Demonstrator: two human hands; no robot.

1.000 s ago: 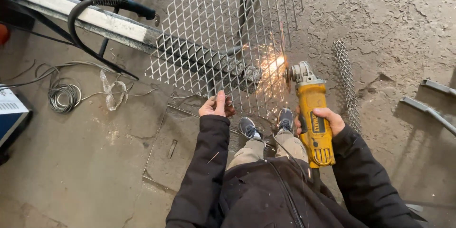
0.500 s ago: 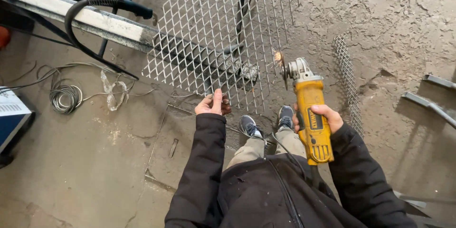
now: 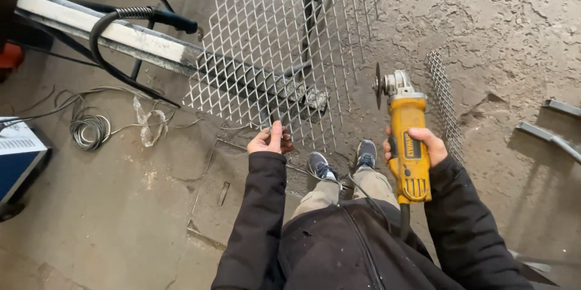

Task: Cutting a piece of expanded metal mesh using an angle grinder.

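Sparks are gone now and the grinder [image 3: 407,142] has come away from the mesh sheet [image 3: 284,54], its disc hanging clear just off the sheet's right edge. Right hand [image 3: 423,145] is wrapped tight around the yellow body of the grinder, disc end pointing away from the person, cord trailing back past the sleeve. Left hand [image 3: 270,140] sits at the near edge of the mesh sheet, fingers curled onto the bottom strands, pinching it. Mesh sheet lies over a pale metal beam [image 3: 103,33] and a dark frame, just ahead of the shoes [image 3: 342,160]. A narrow mesh strip [image 3: 445,105] lies on the concrete, right of the grinder. Far left, a blue-and-white box [image 3: 18,157] sits near a wire coil [image 3: 89,131].
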